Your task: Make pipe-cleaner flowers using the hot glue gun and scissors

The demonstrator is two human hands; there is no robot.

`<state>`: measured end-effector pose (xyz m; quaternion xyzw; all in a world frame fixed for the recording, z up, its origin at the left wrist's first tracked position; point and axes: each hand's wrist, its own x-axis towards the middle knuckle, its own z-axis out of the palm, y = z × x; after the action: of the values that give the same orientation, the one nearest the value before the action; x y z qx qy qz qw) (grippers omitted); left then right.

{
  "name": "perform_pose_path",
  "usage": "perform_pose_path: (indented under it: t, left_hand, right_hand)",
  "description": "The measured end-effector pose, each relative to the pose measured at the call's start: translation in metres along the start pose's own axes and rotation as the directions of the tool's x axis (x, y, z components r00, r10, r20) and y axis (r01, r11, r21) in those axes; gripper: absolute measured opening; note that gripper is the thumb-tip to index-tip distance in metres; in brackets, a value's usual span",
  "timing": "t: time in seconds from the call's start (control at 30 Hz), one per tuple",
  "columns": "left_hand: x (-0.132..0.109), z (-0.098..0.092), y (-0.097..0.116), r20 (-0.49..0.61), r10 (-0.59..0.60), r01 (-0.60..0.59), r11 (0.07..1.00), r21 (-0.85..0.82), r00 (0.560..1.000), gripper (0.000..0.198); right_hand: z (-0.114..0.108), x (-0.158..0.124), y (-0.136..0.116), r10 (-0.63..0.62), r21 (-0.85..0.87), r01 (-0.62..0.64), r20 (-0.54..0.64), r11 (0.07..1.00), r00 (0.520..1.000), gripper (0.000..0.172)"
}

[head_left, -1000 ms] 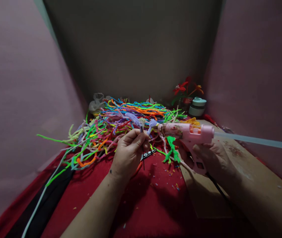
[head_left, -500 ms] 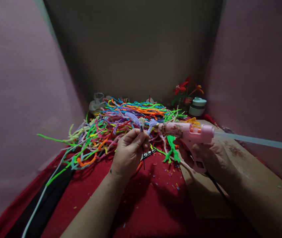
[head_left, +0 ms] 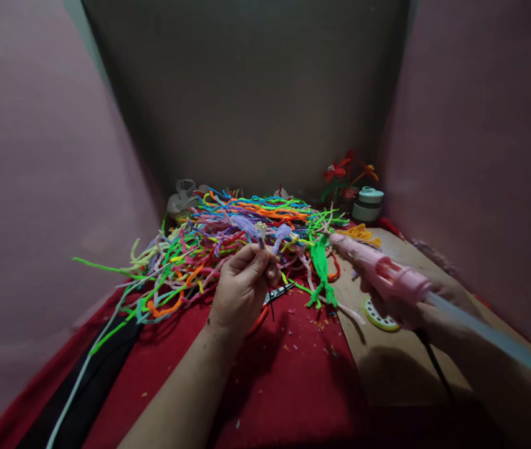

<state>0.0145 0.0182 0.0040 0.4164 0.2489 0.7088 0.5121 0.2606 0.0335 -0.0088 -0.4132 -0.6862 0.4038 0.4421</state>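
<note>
My left hand (head_left: 244, 277) pinches a pipe cleaner flower by its thin dark stem, just below the head. The pipe cleaner flower (head_left: 245, 226) has lilac petals and a tuft of pale stamens in the middle. Another lilac petal (head_left: 282, 234) stands at its right side. My right hand (head_left: 410, 305) is wrapped round a pink glue gun (head_left: 387, 268), whose stained nozzle points away toward the pile. A long translucent glue stick (head_left: 485, 333) sticks out of the gun's back. The gun's handle is mostly hidden by the hand.
A heap of colourful pipe cleaners (head_left: 247, 206) lies behind my hands. Pliers (head_left: 277, 293) rest on the red cloth (head_left: 293, 380). To the right are a brown board (head_left: 368, 374), a yellow-rimmed disc (head_left: 380, 315), a green tassel-like bundle (head_left: 321, 268), a lidded pot (head_left: 368, 204) and red flowers (head_left: 335, 170).
My right hand has drawn the glue gun away from the flower, to the right, and turned it so its back end drops lower. The left hand keeps its pinch almost in place.
</note>
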Motion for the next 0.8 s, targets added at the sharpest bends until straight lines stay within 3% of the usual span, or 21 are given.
perform_pose_path:
  t: [0.13, 0.23, 0.3, 0.47, 0.67, 0.73, 0.8]
  left_hand:
    - [-0.002, 0.003, 0.002, 0.005, -0.003, 0.003, 1.0, -0.001, 1.0, 0.007]
    - [-0.003, 0.006, 0.004, 0.01, -0.009, 0.009, 1.0, -0.002, 1.0, 0.007]
    - [-0.003, 0.007, 0.005, 0.015, -0.003, 0.003, 1.0, -0.001, 1.0, 0.007]
    - [-0.004, 0.008, 0.004, 0.04, -0.003, 0.002, 1.0, 0.022, 0.999, 0.007]
    - [-0.008, 0.009, 0.003, 0.039, -0.037, 0.036, 0.999, 0.013, 0.999, 0.007]
    - [-0.009, 0.01, 0.003, 0.053, -0.045, 0.045, 0.999, 0.001, 0.998, 0.007]
    - [-0.01, 0.012, 0.002, 0.074, -0.06, 0.061, 0.998, -0.017, 0.995, 0.007]
  right_hand:
    - [-0.046, -0.015, 0.009, -0.049, -0.288, 0.037, -0.037, 0.957, 0.998, 0.037]
    - [-0.074, -0.029, 0.028, -0.087, -0.646, 0.051, -0.024, 0.761, 0.996, 0.042]
    - [-0.087, -0.037, 0.042, -0.052, -0.773, 0.029, -0.005, 0.633, 0.999, 0.045]
    - [-0.101, -0.042, 0.063, 0.006, -0.884, 0.0, 0.003, 0.468, 1.0, 0.044]
    - [-0.109, -0.035, 0.061, 0.12, -0.945, -0.037, 0.003, 0.326, 0.993, 0.033]
    - [-0.106, -0.034, 0.054, 0.078, -0.968, -0.026, -0.006, 0.251, 0.997, 0.029]
    - [-0.093, -0.031, 0.041, -0.045, -0.964, 0.005, -0.007, 0.265, 0.999, 0.028]
